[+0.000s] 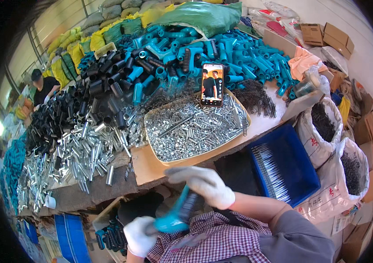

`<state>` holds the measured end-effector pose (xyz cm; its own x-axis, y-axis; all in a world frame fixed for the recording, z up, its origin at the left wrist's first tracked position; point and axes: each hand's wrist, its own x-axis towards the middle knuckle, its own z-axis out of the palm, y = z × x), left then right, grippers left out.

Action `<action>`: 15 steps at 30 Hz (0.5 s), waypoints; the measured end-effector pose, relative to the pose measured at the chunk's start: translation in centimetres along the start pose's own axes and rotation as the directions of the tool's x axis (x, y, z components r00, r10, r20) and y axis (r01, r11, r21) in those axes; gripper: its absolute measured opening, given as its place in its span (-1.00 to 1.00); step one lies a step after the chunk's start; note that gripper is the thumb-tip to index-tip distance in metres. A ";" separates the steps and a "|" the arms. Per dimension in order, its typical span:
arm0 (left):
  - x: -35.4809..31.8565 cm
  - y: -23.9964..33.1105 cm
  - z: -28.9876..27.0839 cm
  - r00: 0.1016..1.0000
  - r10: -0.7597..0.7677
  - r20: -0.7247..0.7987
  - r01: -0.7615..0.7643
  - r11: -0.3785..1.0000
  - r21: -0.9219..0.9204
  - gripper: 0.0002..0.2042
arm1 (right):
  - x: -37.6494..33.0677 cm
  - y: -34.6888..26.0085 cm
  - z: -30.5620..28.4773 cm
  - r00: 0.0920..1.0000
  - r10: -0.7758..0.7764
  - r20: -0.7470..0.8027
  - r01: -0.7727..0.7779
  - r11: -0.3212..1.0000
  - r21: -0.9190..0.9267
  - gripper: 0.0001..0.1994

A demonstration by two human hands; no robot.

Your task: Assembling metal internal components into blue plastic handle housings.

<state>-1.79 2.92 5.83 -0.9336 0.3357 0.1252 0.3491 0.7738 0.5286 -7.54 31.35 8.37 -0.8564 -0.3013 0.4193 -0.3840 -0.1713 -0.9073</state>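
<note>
In front of my lap is a teal plastic pistol-grip housing (172,222) with a black ribbed grip, tilted up to the right. My left hand (140,236), in a white glove, is closed around its lower left end. Also gloved in white, my right hand (206,184) lies over the upper end of the grip with fingers stretched out to the left. Whether the palm presses on that end or hovers just off it, I cannot tell. A shallow tray (169,163) full of small shiny metal pins and parts stands on the bench beyond my hands.
A phone (212,85) leans upright at the tray's back. Teal housings (248,55), black sleeves (63,105) and metal tubes (85,149) are heaped around it. Dark springs (256,98) lie right. A blue bin (298,162) holds metal rods beside white sacks (322,175). Another person (45,87) is far left.
</note>
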 end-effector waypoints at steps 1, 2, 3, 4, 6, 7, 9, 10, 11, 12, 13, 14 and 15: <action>0.1 0.0 0.0 0.939 -0.301 -0.165 0.281 0.950 -0.136 -0.72 | -0.5 0.4 0.9 0.993 -0.108 0.055 0.110 0.993 -0.034 -0.65; -0.4 -0.1 0.5 0.937 -0.308 -0.165 0.288 0.948 -0.136 -0.72 | -0.2 -0.3 2.2 0.968 -0.232 0.097 0.241 0.967 -0.086 -0.65; -1.0 -0.6 1.2 0.976 -0.191 -0.105 0.186 0.981 -0.061 -0.74 | 0.3 -1.2 3.2 0.924 -0.354 0.142 0.372 0.918 -0.134 -0.65; -1.6 -1.0 1.9 0.997 -0.075 -0.036 0.075 0.997 0.009 -0.75 | 0.5 -0.3 2.9 0.889 -0.383 0.250 0.420 0.900 -0.117 -0.64; -1.6 -0.8 1.5 0.972 0.164 0.170 -0.177 0.982 0.061 -0.75 | 0.6 0.1 0.6 0.968 -0.160 0.193 0.170 0.985 -0.034 -0.63; -1.5 -0.3 1.1 0.975 0.212 0.061 -0.212 0.977 -0.009 -0.74 | 0.5 0.1 -0.2 0.983 0.083 0.163 -0.096 0.993 0.071 -0.62; -1.3 -0.7 1.4 0.954 0.093 -0.285 -0.134 0.983 -0.126 -0.75 | 0.3 0.0 0.5 0.977 0.207 0.056 -0.214 0.942 0.257 -0.61; -1.1 -0.6 1.9 0.915 -0.283 -0.287 0.219 0.947 -0.235 -0.78 | -0.2 -0.4 1.8 0.995 0.014 0.095 -0.029 0.987 0.159 -0.63; 0.2 -0.4 1.1 0.892 -0.441 -0.099 0.391 0.862 -0.322 -0.79 | -0.1 -0.8 2.9 0.971 -0.179 0.156 0.169 0.983 0.074 -0.66; -0.5 -0.8 2.0 0.958 -0.276 -0.083 0.253 0.943 -0.215 -0.79 | 0.5 -1.3 3.4 0.924 -0.299 0.240 0.311 0.950 -0.016 -0.69; -1.4 -1.2 2.9 0.993 -0.105 -0.048 0.099 0.989 -0.108 -0.79 | 0.7 -0.7 3.3 0.878 -0.373 0.301 0.398 0.917 -0.022 -0.71; -1.6 -0.8 2.4 0.988 0.144 0.053 -0.148 0.986 0.083 -0.78 | 1.0 -0.2 2.4 0.905 -0.296 0.307 0.308 0.951 0.008 -0.72; -1.8 -0.9 2.2 0.965 0.222 0.142 -0.224 0.975 -0.003 -0.80 | 0.8 0.1 1.2 0.929 -0.207 0.308 0.207 0.978 0.033 -0.73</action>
<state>-0.25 2.78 3.27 -0.8114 0.5722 0.1192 0.5493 0.6770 0.4899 -7.83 30.02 8.63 -0.6095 -0.5336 0.5864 -0.5413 -0.2603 -0.7995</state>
